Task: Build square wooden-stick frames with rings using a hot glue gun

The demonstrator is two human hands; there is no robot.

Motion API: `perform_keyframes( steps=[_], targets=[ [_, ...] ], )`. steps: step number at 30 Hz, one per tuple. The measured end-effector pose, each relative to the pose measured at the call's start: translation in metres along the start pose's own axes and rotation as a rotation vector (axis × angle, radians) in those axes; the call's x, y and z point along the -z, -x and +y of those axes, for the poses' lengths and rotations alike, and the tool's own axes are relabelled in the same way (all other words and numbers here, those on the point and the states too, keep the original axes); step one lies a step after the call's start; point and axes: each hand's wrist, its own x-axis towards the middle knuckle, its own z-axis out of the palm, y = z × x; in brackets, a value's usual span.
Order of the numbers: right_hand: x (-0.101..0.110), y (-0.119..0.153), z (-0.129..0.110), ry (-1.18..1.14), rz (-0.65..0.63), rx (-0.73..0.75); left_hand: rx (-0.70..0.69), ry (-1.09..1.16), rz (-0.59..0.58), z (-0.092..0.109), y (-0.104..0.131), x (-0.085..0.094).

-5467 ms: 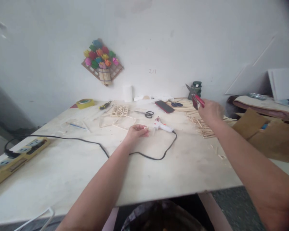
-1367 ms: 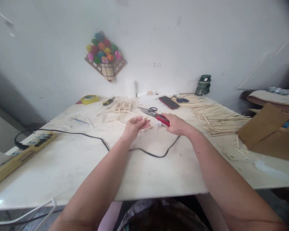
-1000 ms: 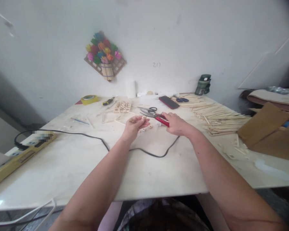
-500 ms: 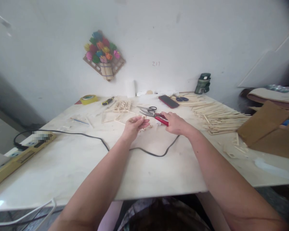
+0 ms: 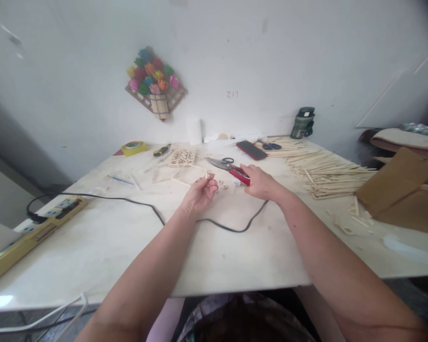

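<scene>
My right hand (image 5: 260,183) is closed round the red handles of a pair of snips (image 5: 239,175), whose metal blades point left and away. To the left of them my left hand (image 5: 201,191) pinches a small pale piece of wooden stick (image 5: 207,175) between thumb and fingers; most of it is hidden. Small cut bits of wood (image 5: 223,185) lie on the table between the hands. Just beyond, a lattice panel of thin sticks (image 5: 182,156) rests flat, with a thin stick frame (image 5: 161,174) in front of it.
Many loose sticks (image 5: 331,173) spread at the right, beside a cardboard box (image 5: 399,190). A phone (image 5: 251,150) and a bottle (image 5: 302,122) are at the back. A black cable (image 5: 231,230) crosses the table from a power strip (image 5: 39,235). Yellow tape (image 5: 133,148) lies back left.
My left hand has turned and drawn slightly down from the snips' blades, with its fingers more curled. My right hand still holds the snips, and the blades look closer together.
</scene>
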Motion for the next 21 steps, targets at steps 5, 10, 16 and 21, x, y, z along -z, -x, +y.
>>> perform_keyframes(
  steps=[5, 10, 16, 21],
  targets=[
    [-0.001, 0.0, -0.002, 0.0, 0.014, 0.004, 0.028, 0.058, -0.051, 0.001, 0.004, -0.002],
    [0.001, 0.0, -0.002, -0.002, 0.011, -0.005, 0.01, 0.051, -0.019, 0.002, 0.003, -0.004],
    [0.003, 0.002, -0.002, -0.035, -0.014, -0.011, -0.155, -0.107, 0.166, 0.0, -0.008, -0.003],
    [0.0, 0.001, -0.002, -0.024, -0.026, 0.008, -0.247, -0.217, 0.094, -0.001, -0.011, 0.0]
  ],
)
